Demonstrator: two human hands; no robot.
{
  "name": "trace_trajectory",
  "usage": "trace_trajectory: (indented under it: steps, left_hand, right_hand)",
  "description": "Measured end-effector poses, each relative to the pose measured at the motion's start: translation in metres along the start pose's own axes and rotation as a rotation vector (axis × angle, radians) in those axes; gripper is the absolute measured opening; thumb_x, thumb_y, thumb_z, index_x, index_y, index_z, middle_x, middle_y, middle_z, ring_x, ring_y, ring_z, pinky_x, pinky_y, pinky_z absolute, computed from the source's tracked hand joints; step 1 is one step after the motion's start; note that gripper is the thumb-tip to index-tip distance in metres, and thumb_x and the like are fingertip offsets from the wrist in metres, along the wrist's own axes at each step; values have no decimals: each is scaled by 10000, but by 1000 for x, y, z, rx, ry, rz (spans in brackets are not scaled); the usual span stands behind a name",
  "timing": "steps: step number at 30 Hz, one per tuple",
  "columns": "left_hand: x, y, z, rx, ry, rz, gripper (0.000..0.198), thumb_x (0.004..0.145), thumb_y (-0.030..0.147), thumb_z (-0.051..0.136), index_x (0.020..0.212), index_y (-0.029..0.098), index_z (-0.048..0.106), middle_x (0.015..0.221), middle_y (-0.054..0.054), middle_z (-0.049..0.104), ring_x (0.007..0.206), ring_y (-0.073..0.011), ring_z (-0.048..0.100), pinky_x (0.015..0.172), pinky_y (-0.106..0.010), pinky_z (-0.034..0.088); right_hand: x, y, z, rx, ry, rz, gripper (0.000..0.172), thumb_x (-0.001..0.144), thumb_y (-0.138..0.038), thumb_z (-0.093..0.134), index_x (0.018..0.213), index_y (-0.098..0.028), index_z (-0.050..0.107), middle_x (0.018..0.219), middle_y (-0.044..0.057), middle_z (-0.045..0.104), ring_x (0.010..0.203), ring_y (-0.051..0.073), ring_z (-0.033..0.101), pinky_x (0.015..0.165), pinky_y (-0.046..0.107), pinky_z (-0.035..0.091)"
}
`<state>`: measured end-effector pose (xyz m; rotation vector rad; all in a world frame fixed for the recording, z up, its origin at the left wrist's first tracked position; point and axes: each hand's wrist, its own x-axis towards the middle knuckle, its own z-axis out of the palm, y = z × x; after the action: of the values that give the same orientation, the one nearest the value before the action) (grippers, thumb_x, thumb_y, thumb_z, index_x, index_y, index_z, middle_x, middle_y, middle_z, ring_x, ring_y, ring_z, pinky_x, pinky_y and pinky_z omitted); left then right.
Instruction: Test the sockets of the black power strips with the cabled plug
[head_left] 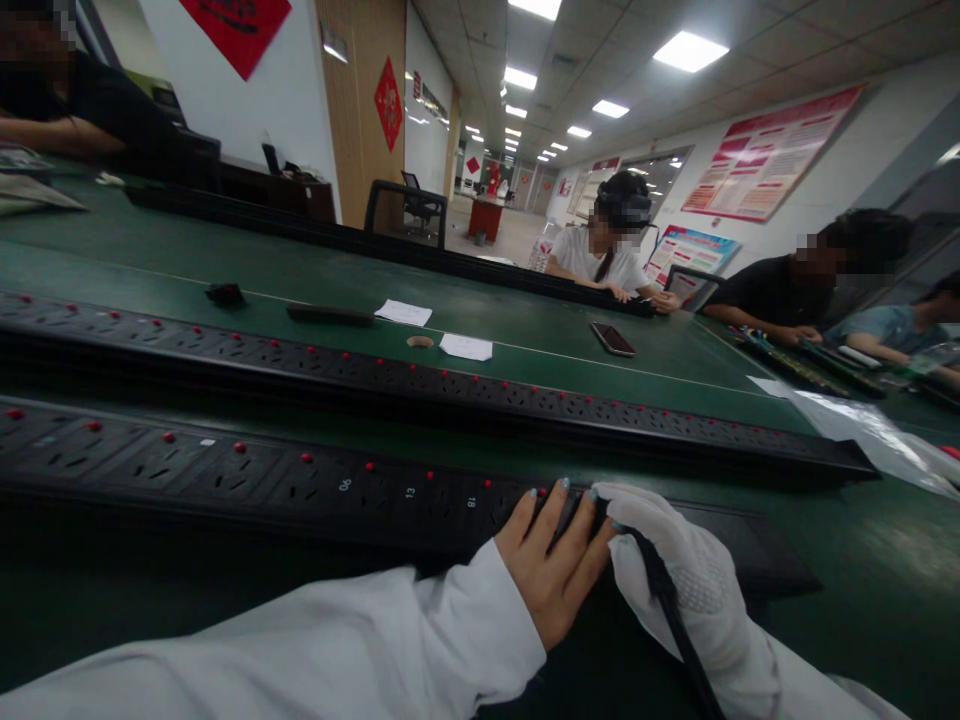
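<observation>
A long black power strip (285,490) with sockets, red lights and white printed numbers lies across the green table in front of me. My left hand (559,565), bare, rests flat on its top with the fingers stretched out and slightly spread. Beside it, my right hand (679,570) in a white glove is closed around a black cord (679,625) at its thick end. That end points at the strip, close to my left fingertips. Whatever lies at its tip is hidden by the glove and fingers.
Behind lies a second power strip (480,390). Farther back are a phone (613,338), white paper slips (465,347), a dark bar (330,315) and a small black part (225,294). Clear plastic wrapping (862,430) lies at right. Several people sit around the table.
</observation>
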<state>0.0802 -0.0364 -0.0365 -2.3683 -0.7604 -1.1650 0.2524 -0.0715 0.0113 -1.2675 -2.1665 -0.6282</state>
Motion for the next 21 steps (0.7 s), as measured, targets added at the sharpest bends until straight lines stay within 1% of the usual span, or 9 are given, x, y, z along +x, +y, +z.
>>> trace_trajectory:
  steps: [7,12,16,21]
  left_hand:
    - [-2,-1,-1,37,-54,38,393,895,250,431,1286,211,453,1342,-49,448,1154,-272,492,916,-410,402]
    - [-2,-1,-2,43,-40,34,396,892,252,441,1287,213,451,1362,-58,421,1154,-266,496,918,-404,405]
    - [-1,-1,-2,52,-58,43,402,898,259,430,1298,218,437,1378,-64,397,1150,-267,500,910,-407,414]
    - [0,-2,-3,20,-31,25,391,895,232,422,1285,211,456,1370,-59,405,1148,-270,500,910,-409,419]
  right_hand:
    - [6,0,-3,76,-13,-5,348,761,-169,497,1107,-204,515,1034,82,652,946,194,632,809,310,535]
    - [5,1,-3,67,-33,-32,346,762,-162,497,1107,-149,520,1053,111,637,978,194,616,835,316,523]
    - [2,1,-1,52,-40,-19,343,767,-166,495,1109,-158,518,1049,105,640,971,191,618,832,319,524]
    - [4,0,-2,48,-37,-5,332,770,-171,488,1100,-173,526,1046,97,643,963,190,621,819,323,529]
